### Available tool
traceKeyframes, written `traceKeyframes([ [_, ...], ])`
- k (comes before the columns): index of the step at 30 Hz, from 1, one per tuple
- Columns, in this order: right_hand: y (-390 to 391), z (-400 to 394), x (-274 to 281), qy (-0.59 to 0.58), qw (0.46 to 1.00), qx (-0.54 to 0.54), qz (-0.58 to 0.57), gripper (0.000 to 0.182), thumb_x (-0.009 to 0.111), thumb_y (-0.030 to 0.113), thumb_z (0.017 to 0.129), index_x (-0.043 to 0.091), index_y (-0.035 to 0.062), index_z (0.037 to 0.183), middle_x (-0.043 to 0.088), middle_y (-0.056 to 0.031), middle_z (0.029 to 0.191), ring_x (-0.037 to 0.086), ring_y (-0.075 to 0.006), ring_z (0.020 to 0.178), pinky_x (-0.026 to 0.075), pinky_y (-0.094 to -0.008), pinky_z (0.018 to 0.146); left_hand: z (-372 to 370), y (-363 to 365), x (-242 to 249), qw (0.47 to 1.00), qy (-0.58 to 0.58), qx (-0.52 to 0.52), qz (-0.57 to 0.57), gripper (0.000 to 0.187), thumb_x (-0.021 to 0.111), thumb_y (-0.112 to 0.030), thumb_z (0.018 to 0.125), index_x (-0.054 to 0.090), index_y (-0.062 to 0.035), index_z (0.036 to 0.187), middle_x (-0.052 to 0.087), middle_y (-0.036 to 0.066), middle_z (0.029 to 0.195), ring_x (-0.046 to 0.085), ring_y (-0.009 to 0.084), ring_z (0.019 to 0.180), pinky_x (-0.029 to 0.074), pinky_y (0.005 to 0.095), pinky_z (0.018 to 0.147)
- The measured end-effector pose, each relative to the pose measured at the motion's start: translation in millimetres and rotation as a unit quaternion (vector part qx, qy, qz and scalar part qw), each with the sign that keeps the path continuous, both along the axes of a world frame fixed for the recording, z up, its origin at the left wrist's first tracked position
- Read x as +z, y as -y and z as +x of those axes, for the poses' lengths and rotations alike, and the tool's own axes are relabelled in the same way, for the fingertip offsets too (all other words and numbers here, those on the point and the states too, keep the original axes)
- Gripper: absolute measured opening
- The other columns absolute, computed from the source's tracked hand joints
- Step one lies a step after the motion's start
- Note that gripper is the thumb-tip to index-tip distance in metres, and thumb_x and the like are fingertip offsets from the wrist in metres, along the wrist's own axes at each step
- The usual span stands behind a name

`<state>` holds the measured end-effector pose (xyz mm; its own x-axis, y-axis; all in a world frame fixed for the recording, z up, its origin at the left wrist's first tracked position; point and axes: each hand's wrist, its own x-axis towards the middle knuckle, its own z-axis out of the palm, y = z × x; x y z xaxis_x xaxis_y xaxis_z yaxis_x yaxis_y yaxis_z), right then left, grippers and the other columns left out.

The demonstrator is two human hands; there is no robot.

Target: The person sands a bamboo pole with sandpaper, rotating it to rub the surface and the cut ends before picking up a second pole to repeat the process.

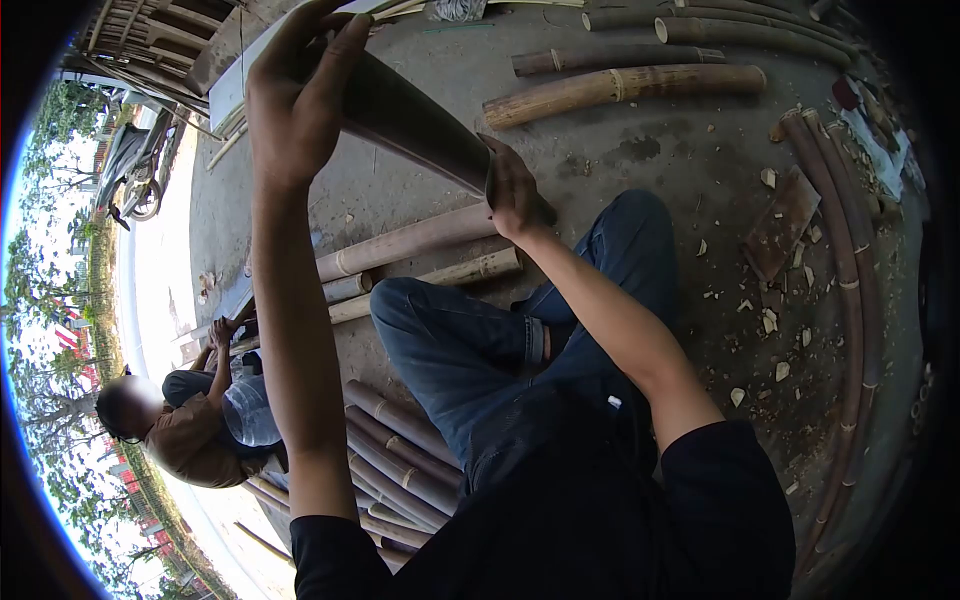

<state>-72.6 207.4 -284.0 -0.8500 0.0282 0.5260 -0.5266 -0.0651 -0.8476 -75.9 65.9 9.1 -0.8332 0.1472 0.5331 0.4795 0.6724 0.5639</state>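
My left hand (300, 95) is raised high and wraps around the far end of a dark split bamboo piece (415, 120). My right hand (515, 190) grips the near end of the same piece, just above my knee. The piece runs slantwise between the two hands. I sit on the concrete floor in blue jeans (470, 350) and a black shirt, legs bent in front of me.
Bamboo poles (620, 88) lie on the floor ahead, more under my legs (400, 440) and curved strips at the right (850, 280). Wood chips litter the concrete. Another person (190, 420) sits at the left holding a plastic bottle. A motorbike (140, 170) stands further off.
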Motion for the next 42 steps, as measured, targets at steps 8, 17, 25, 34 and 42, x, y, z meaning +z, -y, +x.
traceKeyframes([
  [8,7.2,6.2,50.1,0.048,0.999,0.013,0.01,0.052,0.029,0.035,0.11,0.06,-0.0013,0.132,0.068,-0.0243,0.119,0.063,-0.0454,0.111,0.044,-0.0524,0.103,-1.0,5.2,-2.0,1.0,-0.008,-0.021,0.007,0.036,0.063,-0.018,0.1,0.068,-0.0015,0.131,0.074,0.013,0.117,0.068,0.0193,0.113,0.05,0.0324,0.101],
  [17,-11.2,20.1,-72.7,0.054,0.986,-0.014,0.158,0.056,0.023,0.04,0.112,0.052,0.0029,0.142,0.063,-0.0234,0.132,0.057,-0.0445,0.127,0.026,-0.0684,0.115,17.1,40.8,-9.1,1.0,0.001,0.004,0.011,0.036,0.062,-0.019,0.097,0.07,0.0008,0.127,0.074,0.015,0.119,0.067,0.0222,0.115,0.047,0.0348,0.106],
  [25,26.6,40.3,47.9,-0.052,0.995,-0.044,0.075,0.056,0.029,0.042,0.111,0.046,0.0053,0.149,0.056,-0.0244,0.144,0.048,-0.0415,0.141,0.016,-0.0657,0.12,40.5,41.3,-5.3,0.999,0.013,-0.031,0.018,0.034,0.061,-0.014,0.097,0.069,0.0046,0.124,0.074,0.016,0.119,0.067,0.0243,0.117,0.048,0.0365,0.107],
  [34,3.9,45.2,5.1,0.028,0.986,0.014,0.165,0.049,0.036,0.037,0.111,0.051,0.0026,0.143,0.06,-0.0231,0.138,0.053,-0.0422,0.133,0.026,-0.064,0.118,62.0,59.5,-14.3,0.999,0.02,0.011,0.035,0.036,0.061,-0.014,0.093,0.069,0.0063,0.122,0.073,0.018,0.118,0.066,0.0254,0.115,0.046,0.0373,0.107],
  [42,-12.4,18.6,-60.6,-0.019,0.99,0.006,0.137,0.051,0.026,0.039,0.11,0.062,0.0038,0.118,0.068,-0.0202,0.109,0.064,-0.0415,0.104,0.044,-0.0543,0.097,58.6,58.4,3.2,0.994,0.072,-0.085,0.014,0.037,0.065,-0.014,0.076,0.074,0.0036,0.108,0.071,0.016,0.113,0.065,0.0263,0.11,0.044,0.0378,0.103],
])
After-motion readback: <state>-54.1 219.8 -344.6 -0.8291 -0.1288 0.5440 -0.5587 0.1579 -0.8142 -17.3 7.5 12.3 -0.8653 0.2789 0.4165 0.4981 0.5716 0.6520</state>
